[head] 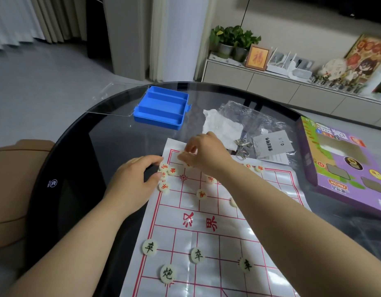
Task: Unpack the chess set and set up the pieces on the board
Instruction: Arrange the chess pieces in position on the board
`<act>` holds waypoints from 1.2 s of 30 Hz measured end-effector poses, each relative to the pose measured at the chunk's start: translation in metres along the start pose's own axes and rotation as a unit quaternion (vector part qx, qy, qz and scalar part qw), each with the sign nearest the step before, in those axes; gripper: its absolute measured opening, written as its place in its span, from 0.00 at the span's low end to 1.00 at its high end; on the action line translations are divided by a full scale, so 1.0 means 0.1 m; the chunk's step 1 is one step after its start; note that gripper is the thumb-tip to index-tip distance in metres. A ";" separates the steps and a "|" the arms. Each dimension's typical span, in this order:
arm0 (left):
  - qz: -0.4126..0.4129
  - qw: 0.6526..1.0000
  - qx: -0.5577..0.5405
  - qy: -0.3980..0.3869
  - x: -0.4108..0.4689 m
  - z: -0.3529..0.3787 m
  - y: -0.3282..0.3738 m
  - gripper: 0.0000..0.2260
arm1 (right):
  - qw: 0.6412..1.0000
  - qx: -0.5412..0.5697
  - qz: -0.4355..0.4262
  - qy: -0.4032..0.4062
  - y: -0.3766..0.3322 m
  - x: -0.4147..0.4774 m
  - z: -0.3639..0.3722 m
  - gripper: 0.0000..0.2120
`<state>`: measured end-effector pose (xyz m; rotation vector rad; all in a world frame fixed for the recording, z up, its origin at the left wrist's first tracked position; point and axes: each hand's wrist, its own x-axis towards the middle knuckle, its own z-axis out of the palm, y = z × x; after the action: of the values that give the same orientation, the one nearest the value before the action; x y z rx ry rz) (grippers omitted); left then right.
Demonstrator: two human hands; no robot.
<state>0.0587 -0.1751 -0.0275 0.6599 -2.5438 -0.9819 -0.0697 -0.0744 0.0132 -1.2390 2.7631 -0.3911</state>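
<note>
Four cream round black-character discs (150,246) sit at near end of white red-gridded vinyl board (217,243). Left hand (134,179) cups cream red-character discs (172,170) at far-left edge, fingers curled. Right hand (204,153) fingertips pinched over far-left corner, contents unclear. Blue plastic box (161,108) beyond.

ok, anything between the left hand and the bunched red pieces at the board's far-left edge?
Nothing visible. The left hand has its fingertips at the red pieces; the right hand sits beyond them over the board corner, not between.
</note>
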 end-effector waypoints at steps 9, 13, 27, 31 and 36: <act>0.017 1.000 -0.025 0.004 0.02 -0.01 -0.06 0.15 | 0.998 -0.058 0.010 0.015 -0.17 0.23 0.20 0.18; 0.014 0.999 -0.033 -0.006 0.02 -0.01 -0.08 0.15 | 1.000 -0.003 -0.001 -0.006 -0.10 0.20 0.12 0.18; -0.001 0.999 -0.032 -0.019 0.03 -0.02 -0.05 0.15 | 0.999 0.014 -0.001 -0.034 -0.11 0.24 0.14 0.14; -0.002 0.999 -0.029 -0.022 0.03 -0.02 -0.05 0.15 | 0.997 0.074 0.012 -0.014 -0.02 0.20 0.04 0.14; -0.003 1.000 -0.020 -0.023 0.03 -0.02 -0.04 0.16 | 0.997 0.066 0.003 -0.033 0.21 -0.01 -0.11 0.12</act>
<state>0.0586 -0.1804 -0.0282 0.6409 -2.5558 -1.0586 -0.0867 -0.0580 0.0181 -1.1899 2.6374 -0.5130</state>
